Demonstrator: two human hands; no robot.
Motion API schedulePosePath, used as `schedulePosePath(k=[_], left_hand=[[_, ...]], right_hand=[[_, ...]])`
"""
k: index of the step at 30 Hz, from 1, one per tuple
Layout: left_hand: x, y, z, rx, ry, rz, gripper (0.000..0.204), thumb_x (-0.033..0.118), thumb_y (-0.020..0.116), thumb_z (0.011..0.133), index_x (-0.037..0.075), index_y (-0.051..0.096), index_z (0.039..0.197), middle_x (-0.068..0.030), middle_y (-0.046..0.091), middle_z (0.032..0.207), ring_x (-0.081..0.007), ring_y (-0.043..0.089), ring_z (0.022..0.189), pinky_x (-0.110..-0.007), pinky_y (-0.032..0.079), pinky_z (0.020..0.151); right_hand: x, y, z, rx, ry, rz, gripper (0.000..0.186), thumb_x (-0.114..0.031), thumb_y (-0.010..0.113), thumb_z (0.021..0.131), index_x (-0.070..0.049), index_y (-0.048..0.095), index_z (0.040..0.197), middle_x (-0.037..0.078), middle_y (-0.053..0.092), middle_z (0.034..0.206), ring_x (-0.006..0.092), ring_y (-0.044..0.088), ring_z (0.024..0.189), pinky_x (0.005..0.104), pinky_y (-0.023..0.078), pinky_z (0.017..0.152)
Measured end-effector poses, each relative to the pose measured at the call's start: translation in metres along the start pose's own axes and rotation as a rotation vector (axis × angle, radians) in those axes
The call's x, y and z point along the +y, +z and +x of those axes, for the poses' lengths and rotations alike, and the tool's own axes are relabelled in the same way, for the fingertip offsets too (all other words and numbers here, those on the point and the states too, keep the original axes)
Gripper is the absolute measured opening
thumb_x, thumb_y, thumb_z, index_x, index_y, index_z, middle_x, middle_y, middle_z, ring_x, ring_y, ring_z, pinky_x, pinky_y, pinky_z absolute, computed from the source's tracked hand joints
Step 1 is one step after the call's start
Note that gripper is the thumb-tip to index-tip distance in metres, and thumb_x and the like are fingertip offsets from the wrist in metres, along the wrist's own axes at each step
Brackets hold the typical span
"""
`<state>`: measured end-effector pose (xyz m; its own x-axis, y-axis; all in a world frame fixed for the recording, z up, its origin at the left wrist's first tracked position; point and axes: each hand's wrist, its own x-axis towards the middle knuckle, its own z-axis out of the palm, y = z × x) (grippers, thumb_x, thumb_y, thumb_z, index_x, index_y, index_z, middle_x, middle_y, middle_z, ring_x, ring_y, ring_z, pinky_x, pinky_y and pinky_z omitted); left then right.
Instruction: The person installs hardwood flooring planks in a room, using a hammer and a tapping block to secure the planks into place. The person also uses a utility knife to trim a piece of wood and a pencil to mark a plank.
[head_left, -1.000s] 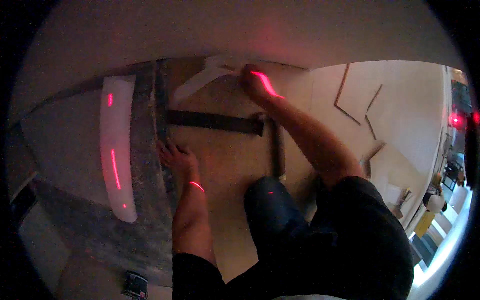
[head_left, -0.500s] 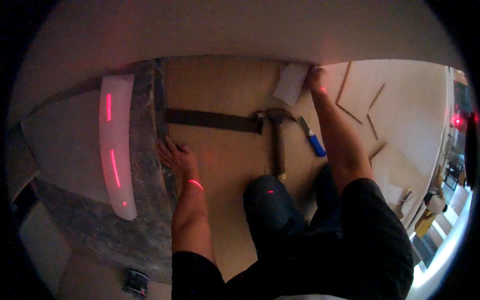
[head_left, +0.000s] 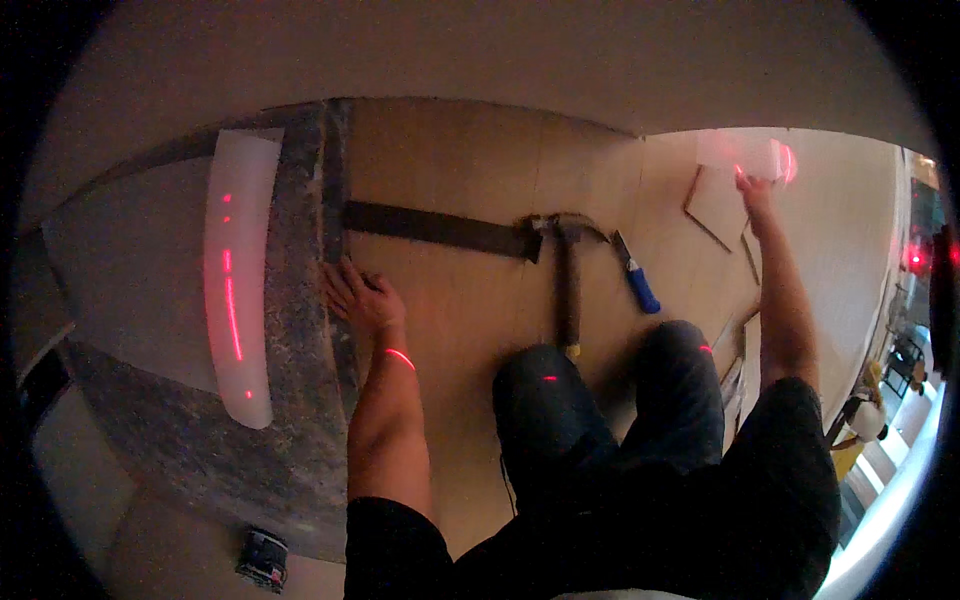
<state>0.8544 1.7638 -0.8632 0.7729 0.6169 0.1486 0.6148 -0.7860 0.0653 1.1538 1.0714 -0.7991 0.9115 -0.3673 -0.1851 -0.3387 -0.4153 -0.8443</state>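
Observation:
My left hand (head_left: 368, 300) rests with fingers spread by the edge of a dusty grey strip of floor. Farther off on the right, my right hand (head_left: 757, 187) pinches the near edge of a thin white sheet (head_left: 740, 156), close to the wall; its fingertips are partly hard to make out. A claw hammer (head_left: 568, 290) lies between the hands, its head at the end of a dark flat bar (head_left: 440, 231). Right of the hammer lies a blue-handled knife (head_left: 642, 287), blade pointing away from me.
A long white strip (head_left: 238, 330) with red light marks lies on the grey floor (head_left: 300, 460) at left. Several thin brown strips (head_left: 708, 226) lie at right. A black package (head_left: 263, 559) sits at lower left. Far right, a person (head_left: 864, 415) is visible. A wall (head_left: 500, 50) runs across the far side.
My right hand has moved right along the wall, and the white sheet has moved with it. My left hand stays in the same place; the view has shifted slightly.

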Motion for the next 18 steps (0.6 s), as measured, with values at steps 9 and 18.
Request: schedulePosePath(k=[9, 18], left_hand=[[0.003, -0.009, -0.005, -0.043, -0.017, -0.033, 0.056, 0.028, 0.054, 0.094, 0.013, 0.049, 0.148, -0.0167, 0.032, 0.162, -0.0368, 0.031, 0.148, -0.057, 0.021, 0.121], [0.002, -0.017, -0.007, -0.033, -0.034, -0.086, 0.062, 0.027, 0.054, 0.092, 0.012, 0.045, 0.151, -0.0174, 0.029, 0.163, -0.0355, 0.025, 0.151, -0.055, 0.017, 0.123]], right_hand=[[-0.009, 0.092, -0.255, -0.756, -0.036, -1.063, 0.055, -0.036, 0.072, 0.092, -0.003, 0.051, 0.131, 0.026, 0.061, 0.126, 0.0442, 0.062, 0.110, 0.0506, 0.052, 0.091], [-0.014, 0.038, -0.248, -0.597, 0.176, -0.902, 0.041, -0.030, 0.047, 0.103, -0.003, 0.048, 0.134, 0.029, 0.058, 0.126, 0.0445, 0.063, 0.105, 0.0545, 0.050, 0.080]])
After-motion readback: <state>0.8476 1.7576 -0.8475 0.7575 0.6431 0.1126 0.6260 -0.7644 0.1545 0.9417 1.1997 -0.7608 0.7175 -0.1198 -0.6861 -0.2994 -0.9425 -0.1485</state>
